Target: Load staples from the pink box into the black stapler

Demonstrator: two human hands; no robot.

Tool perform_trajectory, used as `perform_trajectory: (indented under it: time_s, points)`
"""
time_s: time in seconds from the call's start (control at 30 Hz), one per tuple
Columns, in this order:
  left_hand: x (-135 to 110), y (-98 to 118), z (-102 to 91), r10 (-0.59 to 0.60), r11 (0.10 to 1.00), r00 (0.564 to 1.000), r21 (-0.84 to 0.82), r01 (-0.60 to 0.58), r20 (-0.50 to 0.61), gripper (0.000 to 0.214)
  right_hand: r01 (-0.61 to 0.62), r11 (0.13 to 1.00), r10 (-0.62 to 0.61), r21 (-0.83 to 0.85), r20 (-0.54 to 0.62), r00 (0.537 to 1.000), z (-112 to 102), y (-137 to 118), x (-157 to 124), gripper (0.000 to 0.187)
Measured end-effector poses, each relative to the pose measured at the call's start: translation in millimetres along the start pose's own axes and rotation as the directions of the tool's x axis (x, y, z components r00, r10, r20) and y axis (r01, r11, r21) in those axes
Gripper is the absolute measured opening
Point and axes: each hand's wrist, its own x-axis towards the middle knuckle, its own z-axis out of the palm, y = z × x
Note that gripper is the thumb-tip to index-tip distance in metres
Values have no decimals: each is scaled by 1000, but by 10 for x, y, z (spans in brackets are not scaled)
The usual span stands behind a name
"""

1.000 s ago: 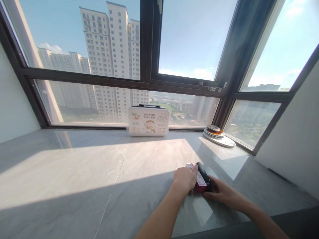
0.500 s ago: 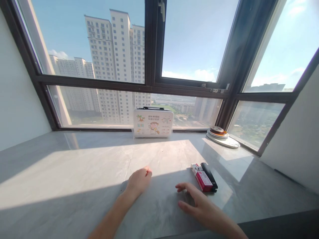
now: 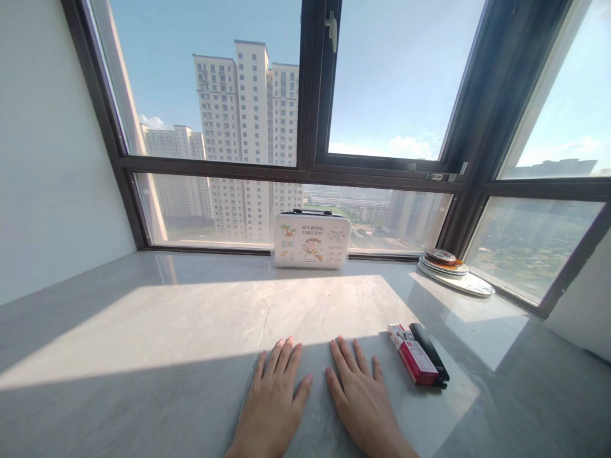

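My left hand (image 3: 275,397) lies palm down on the grey marbled sill (image 3: 143,388), fingers stretched out and holding nothing. Beside it, my right hand (image 3: 361,397) rests flat in the same way, its fingers spread. A small gap separates the two thumbs. To the right of my right hand, without touching it, lies a red and white box (image 3: 416,360). Against the box's right side is a black stapler (image 3: 431,353). At the back, under the window, stands a white case (image 3: 312,242) with a cartoon figure, printed characters and a dark handle on top.
A stack of round plates or coasters (image 3: 446,266) sits in the back right corner, with a larger pale plate (image 3: 470,284) at the bottom. Dark window frames (image 3: 291,172) border the sill behind. White walls (image 3: 57,191) close it at both sides.
Both hands have come down flat onto the sill. The left has opened from a loosely closed shape, and the right's curled fingers have straightened. The view has turned slightly left.
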Motion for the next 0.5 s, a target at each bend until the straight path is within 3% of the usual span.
perform_trajectory:
  time_s: [0.5]
  points:
    - [32, -41, 48, 1, 1000, 999, 21, -2, 38, 56, -38, 999, 37, 12, 54, 998, 13, -22, 11, 62]
